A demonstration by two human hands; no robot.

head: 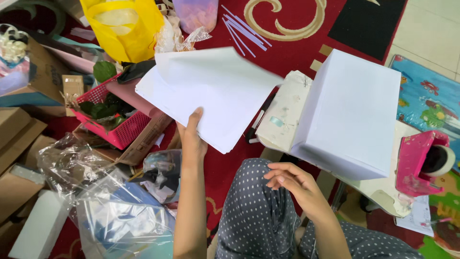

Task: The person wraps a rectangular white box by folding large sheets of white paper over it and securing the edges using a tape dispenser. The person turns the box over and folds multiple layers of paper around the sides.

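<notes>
My left hand (192, 139) holds a small stack of white paper sheets (211, 91) by their near edge, lifted above the red carpet with the top sheet curling up. My right hand (292, 184) hovers empty over my knee in dotted grey trousers (254, 211), fingers loosely curled and apart, just below a box wrapped in white paper (350, 112). That box rests on a worn low white table (282, 115).
A pink tape dispenser (421, 163) sits on the table's right end. Left are a red basket with green leaves (112, 120), a yellow bag (124, 26), cardboard boxes (19, 129) and crumpled clear plastic (96, 192). White strips (242, 29) lie on the red patterned carpet (297, 19).
</notes>
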